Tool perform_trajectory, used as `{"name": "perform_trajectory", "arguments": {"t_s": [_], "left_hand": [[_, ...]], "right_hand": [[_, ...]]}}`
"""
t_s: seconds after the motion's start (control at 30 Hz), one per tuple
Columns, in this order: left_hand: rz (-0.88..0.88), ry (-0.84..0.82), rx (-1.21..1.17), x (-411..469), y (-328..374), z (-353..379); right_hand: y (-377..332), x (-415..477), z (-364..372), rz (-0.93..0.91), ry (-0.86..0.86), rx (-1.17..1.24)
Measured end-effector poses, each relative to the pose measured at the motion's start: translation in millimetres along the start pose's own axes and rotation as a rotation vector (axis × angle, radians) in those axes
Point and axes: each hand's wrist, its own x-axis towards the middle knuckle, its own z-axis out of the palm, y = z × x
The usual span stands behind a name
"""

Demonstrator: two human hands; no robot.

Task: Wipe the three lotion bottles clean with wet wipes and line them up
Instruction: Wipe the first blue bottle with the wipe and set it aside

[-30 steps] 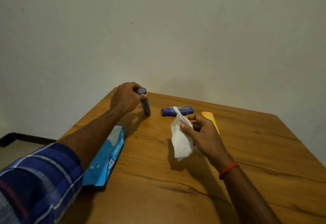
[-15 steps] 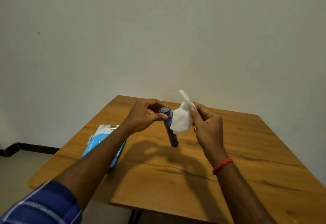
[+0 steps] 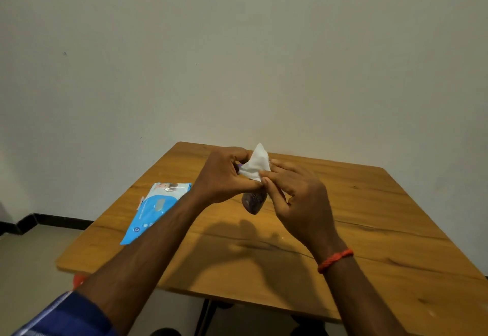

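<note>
Wooden table (image 3: 369, 230) against a plain wall (image 3: 237, 45). Blue wipes pack (image 3: 153, 210) flat on the table's left side. Above the table's middle, left hand (image 3: 224, 177) closed around a dark bottle (image 3: 254, 202), lifted clear of the table. Right hand (image 3: 298, 195) pinching a white wipe (image 3: 255, 165) against the bottle's top. Orange band (image 3: 334, 260) on the right wrist.

Count, head view: two hands, left hand (image 3: 224, 177) and right hand (image 3: 298, 198). One lotion bottle (image 3: 253, 202) visible. One white wet wipe (image 3: 256, 164). One blue wipes pack (image 3: 155, 208), at 9 o'clock. One wooden counter (image 3: 369, 230). One orange wristband (image 3: 335, 260).
</note>
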Motion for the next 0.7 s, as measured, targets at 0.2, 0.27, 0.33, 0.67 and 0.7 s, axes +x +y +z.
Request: {"name": "perform_trajectory", "arguments": {"t_s": [0.2, 0.27, 0.33, 0.67, 0.7], "left_hand": [[0.053, -0.031, 0.023, -0.4, 9.4, 1.8], [0.056, -0.001, 0.025, -0.2, 9.1, 5.7], [0.053, 0.027, 0.020, -0.9, 8.1, 5.6], [0.081, 0.068, 0.069, -8.9, 18.9, 10.2], [0.095, 0.075, 0.073, -8.7, 19.8, 12.0]], "right_hand": [[10.5, -4.9, -6.1, -0.031, -0.015, -0.037], [4.0, -4.2, -4.0, -0.023, -0.027, -0.057], [-3.3, -6.4, -2.0, -0.049, -0.046, -0.072], [18.4, -20.7, -5.8, 0.033, -0.052, 0.142], [15.8, -17.8, -4.5, 0.037, -0.054, 0.129]]}}
